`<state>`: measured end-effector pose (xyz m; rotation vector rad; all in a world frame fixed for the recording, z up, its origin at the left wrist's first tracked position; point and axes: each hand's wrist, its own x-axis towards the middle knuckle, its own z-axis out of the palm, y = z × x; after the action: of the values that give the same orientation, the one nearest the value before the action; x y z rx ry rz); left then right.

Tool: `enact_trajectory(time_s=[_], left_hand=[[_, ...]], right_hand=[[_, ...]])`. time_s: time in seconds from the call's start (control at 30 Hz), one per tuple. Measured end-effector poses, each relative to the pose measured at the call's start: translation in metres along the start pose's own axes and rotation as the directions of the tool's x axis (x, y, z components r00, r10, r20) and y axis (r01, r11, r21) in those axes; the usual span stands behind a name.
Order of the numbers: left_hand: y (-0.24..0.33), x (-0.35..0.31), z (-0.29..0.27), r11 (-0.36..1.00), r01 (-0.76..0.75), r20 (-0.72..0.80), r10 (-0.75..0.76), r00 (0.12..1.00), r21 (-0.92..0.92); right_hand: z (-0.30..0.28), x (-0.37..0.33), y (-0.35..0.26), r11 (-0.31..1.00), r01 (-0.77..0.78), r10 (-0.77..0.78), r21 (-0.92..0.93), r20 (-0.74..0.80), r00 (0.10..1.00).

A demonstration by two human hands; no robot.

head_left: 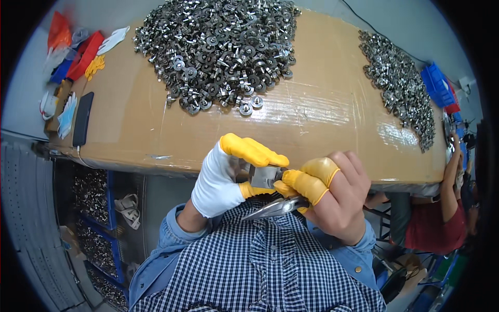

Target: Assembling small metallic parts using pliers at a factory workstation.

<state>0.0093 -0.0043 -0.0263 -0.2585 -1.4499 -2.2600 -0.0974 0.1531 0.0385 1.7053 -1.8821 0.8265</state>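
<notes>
My left hand (pixel 215 179), in a white glove with yellow fingers, grips a square grey metal block (pixel 264 176) between thumb and fingers. Yellow finger covers are on the thumb and some fingers of my right hand (pixel 340 195), whose fingertips close against the block's right side. What they pinch there is too small to make out. A silvery pointed metal tool, like pliers (pixel 274 208), lies in the right hand with its tip toward the lower left. Both hands are in front of my chest, at the table's near edge.
A large heap of small round metal parts (pixel 223 52) covers the back of the cardboard-topped table (pixel 322 119). Another metal heap (pixel 397 83) lies right, near a blue basket (pixel 437 86). A phone (pixel 83 118) lies left, above blue trays (pixel 110 200) of parts. A person (pixel 434 223) sits at right.
</notes>
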Motion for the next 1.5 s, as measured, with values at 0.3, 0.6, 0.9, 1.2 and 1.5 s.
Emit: enact_trajectory(time_s=[0.3, 0.6, 0.9, 1.2, 1.5], left_hand=[[-0.003, 0.002, -0.001, 0.996, 0.030, 0.036, -0.027, 0.999, -0.081], [-0.003, 0.004, 0.000, 0.995, -0.008, 0.061, 0.014, 0.998, -0.101], [-0.002, 0.004, 0.000, 0.992, 0.024, 0.096, -0.012, 0.995, -0.124], [-0.004, 0.002, -0.003, 0.996, 0.014, 0.104, -0.004, 0.995, -0.090], [0.008, 0.010, 0.018, 0.984, 0.084, -0.225, -0.047, 0.973, 0.159]], right_hand=[[-0.004, 0.002, 0.003, 0.994, 0.101, -0.101, 0.045, -0.011, 0.995], [-0.003, 0.000, -0.004, 0.996, 0.079, -0.078, 0.027, -0.036, 0.996], [-0.006, -0.002, -0.005, 0.994, 0.100, -0.099, 0.053, -0.017, 0.995], [-0.007, -0.003, -0.007, 0.996, 0.086, -0.085, 0.034, -0.034, 0.996], [-0.013, -0.008, 0.013, 0.887, 0.152, 0.022, 0.436, -0.369, 0.929]])
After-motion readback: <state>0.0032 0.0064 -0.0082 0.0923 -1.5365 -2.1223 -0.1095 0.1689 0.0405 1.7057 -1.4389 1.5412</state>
